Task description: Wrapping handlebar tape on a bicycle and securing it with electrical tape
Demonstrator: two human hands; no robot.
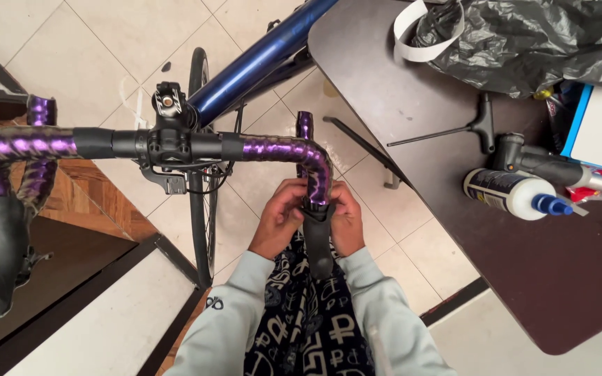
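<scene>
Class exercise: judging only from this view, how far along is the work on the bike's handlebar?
Done: purple bar tape already covers both sides of the handlebar. In hand: left hand and right hand grip the black brake lever hood on the right drop. Left: the hood still looks unsettled; T-handle wrench lies unused.

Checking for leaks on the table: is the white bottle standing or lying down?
Lying down. The bottle rests on its side on the table, blue nozzle pointing right. Whether the nozzle is sealed, cannot tell.

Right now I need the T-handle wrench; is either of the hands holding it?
No: the T-handle wrench lies on the table, both hands on the brake lever hood.
</scene>
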